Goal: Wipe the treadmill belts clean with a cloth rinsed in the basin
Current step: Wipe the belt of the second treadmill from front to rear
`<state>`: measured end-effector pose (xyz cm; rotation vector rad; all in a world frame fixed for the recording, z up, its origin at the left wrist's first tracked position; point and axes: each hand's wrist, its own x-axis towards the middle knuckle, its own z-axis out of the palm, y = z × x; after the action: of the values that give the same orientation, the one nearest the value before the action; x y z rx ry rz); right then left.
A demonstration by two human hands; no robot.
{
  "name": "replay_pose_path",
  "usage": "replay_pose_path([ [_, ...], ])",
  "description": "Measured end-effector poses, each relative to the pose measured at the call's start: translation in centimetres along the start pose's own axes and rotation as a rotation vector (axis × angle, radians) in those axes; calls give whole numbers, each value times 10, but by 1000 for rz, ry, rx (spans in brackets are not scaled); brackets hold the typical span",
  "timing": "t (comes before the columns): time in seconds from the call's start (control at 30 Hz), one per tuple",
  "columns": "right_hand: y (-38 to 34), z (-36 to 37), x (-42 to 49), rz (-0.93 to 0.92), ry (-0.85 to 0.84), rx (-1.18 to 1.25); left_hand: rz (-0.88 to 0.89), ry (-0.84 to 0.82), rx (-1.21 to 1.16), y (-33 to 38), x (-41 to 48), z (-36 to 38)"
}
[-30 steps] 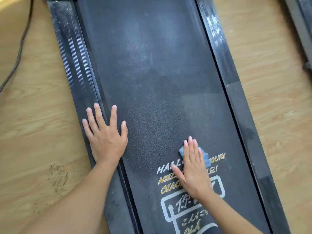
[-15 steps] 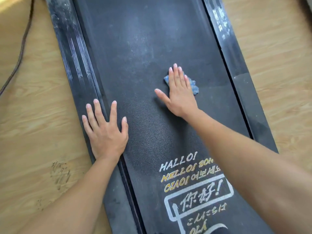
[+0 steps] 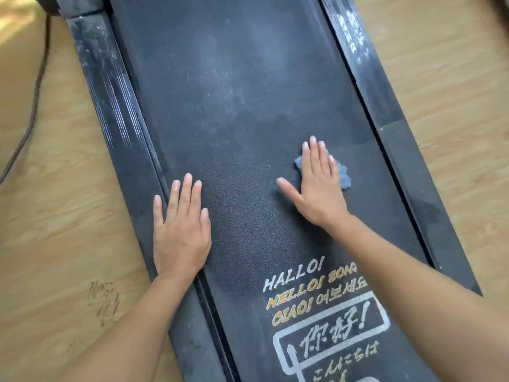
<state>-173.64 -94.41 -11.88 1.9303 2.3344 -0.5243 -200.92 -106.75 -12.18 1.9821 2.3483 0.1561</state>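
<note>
Bracing our left hand point(image 3: 180, 232) flat over the left edge of the belt point(image 3: 234, 106), fingers point(image 3: 187, 194) straight, we press the cloth point(image 3: 344, 176) toward its right edge under our right hand point(image 3: 319, 188), fingers flat; soft and light, it probably bunches, so palm pressure suits it.

Your right hand point(image 3: 319, 186) lies flat with straight fingers on a small blue cloth point(image 3: 344, 175), pressing it onto the dark treadmill belt point(image 3: 234, 106) towards its right side, thumb spread out to the left. Your left hand point(image 3: 180, 230) rests palm down, fingers straight, across the belt's left edge and the ribbed side rail point(image 3: 110, 92). Near you, white and yellow greetings point(image 3: 316, 293) are printed on the belt, and a dark cable point(image 3: 33, 106) runs over the wooden floor point(image 3: 55, 216) on the left.
</note>
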Motion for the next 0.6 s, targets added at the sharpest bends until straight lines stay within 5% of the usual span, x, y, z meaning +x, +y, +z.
replay_pose_path([
  [0.13,-29,-19,85,-85,19,-26,-11,18,10,-1,1,0],
  [0.43,55,21,-177,123,-164,28,-33,-37,-19,1,1,-3],
  [0.6,43,12,-110,124,-93,14,-41,-55,-28,2,1,-3],
])
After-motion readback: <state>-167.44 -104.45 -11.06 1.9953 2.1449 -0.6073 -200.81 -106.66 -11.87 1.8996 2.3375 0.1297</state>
